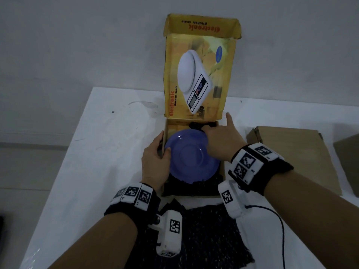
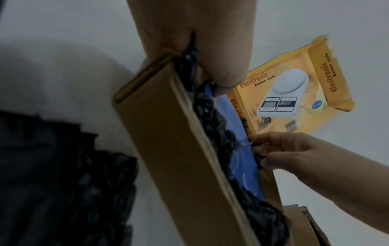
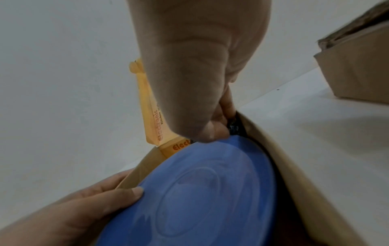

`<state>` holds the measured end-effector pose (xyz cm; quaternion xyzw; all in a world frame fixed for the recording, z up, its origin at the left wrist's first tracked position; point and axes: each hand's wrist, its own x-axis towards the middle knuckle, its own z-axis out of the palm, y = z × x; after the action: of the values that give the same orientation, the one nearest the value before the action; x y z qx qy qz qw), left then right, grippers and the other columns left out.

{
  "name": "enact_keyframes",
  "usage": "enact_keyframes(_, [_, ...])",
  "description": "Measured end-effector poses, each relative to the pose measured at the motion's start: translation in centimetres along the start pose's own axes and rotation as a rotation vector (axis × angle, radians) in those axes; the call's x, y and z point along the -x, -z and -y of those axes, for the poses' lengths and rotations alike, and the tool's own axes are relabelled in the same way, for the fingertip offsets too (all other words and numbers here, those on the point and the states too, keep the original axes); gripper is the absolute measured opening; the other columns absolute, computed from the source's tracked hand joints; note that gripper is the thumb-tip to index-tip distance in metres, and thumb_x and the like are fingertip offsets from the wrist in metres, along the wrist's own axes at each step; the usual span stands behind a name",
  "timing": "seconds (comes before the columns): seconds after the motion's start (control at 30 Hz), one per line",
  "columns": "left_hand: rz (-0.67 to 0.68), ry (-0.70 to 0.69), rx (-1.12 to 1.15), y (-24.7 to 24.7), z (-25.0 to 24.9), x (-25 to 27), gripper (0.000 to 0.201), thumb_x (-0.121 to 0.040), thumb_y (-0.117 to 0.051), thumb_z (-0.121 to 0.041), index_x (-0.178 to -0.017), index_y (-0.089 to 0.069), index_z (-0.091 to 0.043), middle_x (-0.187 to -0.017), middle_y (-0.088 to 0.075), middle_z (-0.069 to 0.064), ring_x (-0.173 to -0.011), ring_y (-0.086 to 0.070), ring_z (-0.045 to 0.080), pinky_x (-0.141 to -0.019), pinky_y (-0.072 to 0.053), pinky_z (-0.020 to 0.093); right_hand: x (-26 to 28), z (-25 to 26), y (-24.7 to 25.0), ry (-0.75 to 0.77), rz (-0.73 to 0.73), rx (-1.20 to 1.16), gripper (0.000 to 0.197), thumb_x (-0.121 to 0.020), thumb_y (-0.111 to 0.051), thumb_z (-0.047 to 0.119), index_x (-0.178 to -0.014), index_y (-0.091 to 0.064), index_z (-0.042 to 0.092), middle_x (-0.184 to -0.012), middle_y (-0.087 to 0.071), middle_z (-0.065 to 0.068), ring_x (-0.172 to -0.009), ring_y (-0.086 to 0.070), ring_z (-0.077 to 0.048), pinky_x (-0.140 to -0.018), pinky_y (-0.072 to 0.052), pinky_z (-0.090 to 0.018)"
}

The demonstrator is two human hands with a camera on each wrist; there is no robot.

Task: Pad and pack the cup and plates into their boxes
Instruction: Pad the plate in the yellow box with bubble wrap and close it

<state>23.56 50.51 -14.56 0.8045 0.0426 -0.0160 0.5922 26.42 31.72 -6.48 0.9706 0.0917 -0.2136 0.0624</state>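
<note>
Nearest, a dark speckled padding sheet [image 1: 206, 235] lies on the white desk [image 1: 108, 152]. Beyond it, the round blue plastic plate [image 1: 191, 156] sits on dark padding inside the open yellow cardboard box [image 1: 200, 74]. Left hand [image 1: 155, 162]: grip on the box's left wall, thumb on the plate's rim. Right hand [image 1: 217, 138]: grip pinching dark padding at the plate's far edge, index finger extended.

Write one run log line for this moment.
blue plate in yellow box, on black padding | left hand grips wall | right hand tucks padding
</note>
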Motion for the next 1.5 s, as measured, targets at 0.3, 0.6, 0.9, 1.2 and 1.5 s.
enact_keyframes(0.3, [0.03, -0.023, -0.028, 0.4, -0.3, -0.1, 0.046, -0.091, -0.057, -0.011, -0.135, -0.049, -0.022, -0.118, -0.059, -0.011, -0.105, -0.055, 0.005, -0.085, -0.041, 0.011, 1.2, 0.3, -2.2, -0.001, 0.062, -0.462, 0.07, -0.086, -0.054, 0.03, -0.146, -0.019, 0.019, -0.149, -0.028, -0.007, -0.138, -0.027, -0.026, -0.112, -0.015, -0.057])
enact_keyframes(0.6, [0.241, 0.018, 0.023, 3.4, 0.7, 0.6, 0.048, -0.089, -0.062, -0.013, -0.133, -0.045, -0.02, -0.135, -0.053, -0.001, -0.123, -0.049, 0.013, -0.106, -0.039, 0.034, 11.6, 3.6, -5.0, 0.388, 0.143, -0.576, 0.039, -0.071, -0.076, 0.045, -0.101, -0.059, 0.027, -0.091, -0.06, 0.008, -0.081, -0.057, -0.011, -0.071, -0.05, -0.03])
enact_keyframes(0.9, [0.299, 0.026, 0.088, 3.7, 0.9, 1.2, 0.041, -0.093, -0.057, -0.018, -0.129, -0.046, -0.032, -0.136, -0.051, -0.006, -0.127, -0.046, 0.011, -0.109, -0.038, 0.038, 13.6, 4.5, -7.9, 0.473, -0.069, -0.483, 0.011, -0.083, -0.063, 0.034, -0.088, -0.063, 0.024, -0.092, -0.054, 0.003, -0.082, -0.055, -0.017, -0.067, -0.043, -0.029])
enact_keyframes(1.2, [0.286, 0.008, 0.087, 3.6, 1.1, 1.4, 0.053, -0.081, -0.059, -0.038, -0.132, -0.049, -0.029, -0.132, -0.056, -0.01, -0.122, -0.051, 0.007, -0.106, -0.041, 0.036, 10.7, 1.4, -2.9, -0.103, -0.488, -1.114, 0.024, -0.086, -0.041, -0.004, -0.079, -0.047, 0.018, -0.067, -0.053, 0.001, -0.06, -0.046, -0.013, -0.056, -0.036, -0.025])
enact_keyframes(1.5, [0.265, -0.007, 0.062, 3.6, 1.7, 1.3, 0.057, -0.074, -0.059, -0.055, -0.128, -0.049, -0.038, -0.126, -0.057, -0.02, -0.118, -0.053, 0.0, -0.099, -0.044, 0.027, 7.2, 0.9, -1.3, -0.163, -0.354, -0.896, 0.011, -0.083, -0.064, 0.013, -0.079, -0.058, 0.021, -0.093, -0.058, -0.005, -0.079, -0.057, -0.015, -0.068, -0.044, -0.023])
